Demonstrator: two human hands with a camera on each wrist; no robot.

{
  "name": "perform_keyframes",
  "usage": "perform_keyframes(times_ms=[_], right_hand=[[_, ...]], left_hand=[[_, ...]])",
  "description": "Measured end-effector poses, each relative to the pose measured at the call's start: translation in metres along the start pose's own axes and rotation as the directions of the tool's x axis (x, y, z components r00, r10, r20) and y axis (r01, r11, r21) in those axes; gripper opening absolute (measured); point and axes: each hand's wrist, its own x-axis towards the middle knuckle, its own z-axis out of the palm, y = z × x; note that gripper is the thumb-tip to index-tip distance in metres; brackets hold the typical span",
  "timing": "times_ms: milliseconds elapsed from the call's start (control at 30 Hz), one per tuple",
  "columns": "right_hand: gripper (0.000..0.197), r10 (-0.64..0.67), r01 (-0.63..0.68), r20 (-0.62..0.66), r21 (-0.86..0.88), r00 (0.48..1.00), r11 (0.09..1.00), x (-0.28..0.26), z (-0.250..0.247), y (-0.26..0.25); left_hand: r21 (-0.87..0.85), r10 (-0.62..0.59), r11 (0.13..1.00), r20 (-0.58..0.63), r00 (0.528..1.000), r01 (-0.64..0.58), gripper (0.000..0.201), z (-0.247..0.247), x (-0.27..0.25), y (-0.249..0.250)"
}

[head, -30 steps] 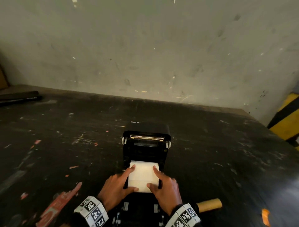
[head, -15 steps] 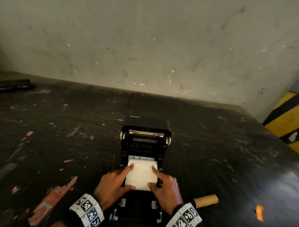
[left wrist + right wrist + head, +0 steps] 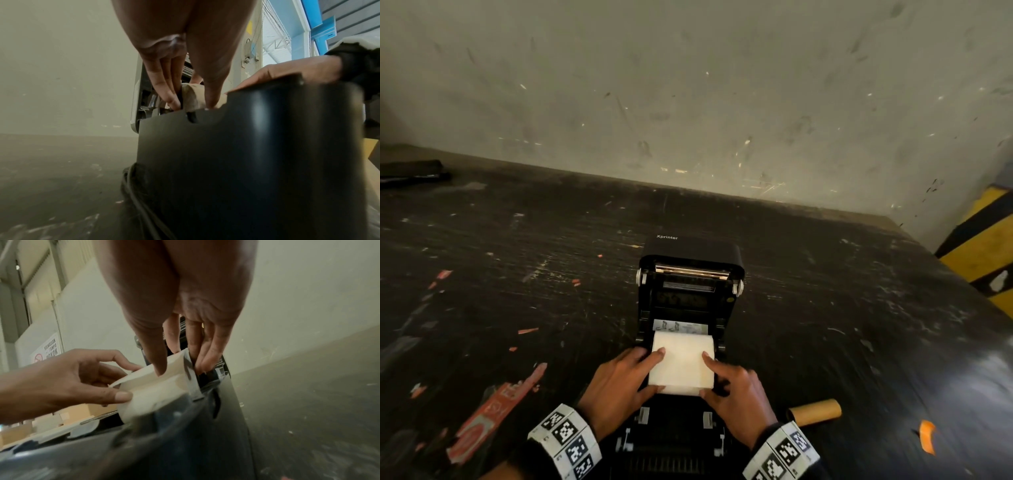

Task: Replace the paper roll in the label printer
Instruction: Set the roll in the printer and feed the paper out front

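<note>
The black label printer [image 3: 690,253] stands in the middle of the table with its lid swung up. A white paper roll [image 3: 683,363] lies across its open bay. My left hand [image 3: 654,371] grips the roll's left end, index finger on top and thumb on the near side. My right hand [image 3: 709,375] grips the right end the same way. In the right wrist view the thumb presses on the roll [image 3: 156,386] and the fingers [image 3: 203,363] reach down beside a grey roll guide [image 3: 192,382]. In the left wrist view the fingers [image 3: 172,100] go down beside the roll [image 3: 192,97].
An empty brown cardboard core [image 3: 815,411] lies right of the printer, with an orange scrap [image 3: 927,437] beyond it. A red label strip [image 3: 493,411] is stuck to the dark table [image 3: 517,274] at the left. A yellow-black post [image 3: 983,250] stands at the right, and a wall is behind.
Both hands have drawn the roll a little toward me in the bay, and a printed sticker now shows behind it. The grip is unchanged.
</note>
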Motion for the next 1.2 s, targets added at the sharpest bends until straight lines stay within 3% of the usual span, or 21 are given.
perform_keyframes(times_ms=[100,200,333,567,700,833,1200], right_hand=[[0.065,-0.015,0.016,0.033,-0.029,0.999,0.999,-0.002,-0.004,0.0],[0.06,-0.039,0.039,0.017,0.007,0.999,0.999,-0.002,-0.005,0.001],[0.048,-0.013,0.014,-0.015,0.055,1.0,0.998,0.0,0.002,0.008],[0.047,-0.019,0.042,-0.109,0.213,0.994,0.976,-0.003,0.012,0.011],[0.047,-0.037,0.059,-0.091,0.251,0.995,0.966,-0.007,0.011,0.012],[0.052,0.019,0.04,-0.137,0.413,0.99,0.91,-0.007,0.012,0.014],[0.073,0.107,-0.076,-0.076,0.331,0.991,0.941,-0.006,0.018,0.018]], left_hand=[[-0.048,0.017,0.999,0.021,1.0,-0.016,0.064,-0.001,-0.002,-0.002],[-0.21,-0.028,0.977,0.074,0.997,0.043,0.067,-0.005,-0.007,0.0],[-0.511,-0.128,0.845,0.088,0.988,0.156,0.06,-0.008,-0.011,0.01],[-0.695,-0.269,0.689,0.02,0.963,0.207,0.041,-0.005,-0.01,0.019],[-0.704,-0.267,0.68,0.021,0.964,0.204,0.041,-0.003,-0.015,0.017],[-0.694,-0.243,0.692,0.034,0.969,0.199,0.038,-0.002,-0.02,0.018],[-0.69,-0.391,0.658,0.028,0.92,0.301,0.022,0.004,-0.015,0.016]])
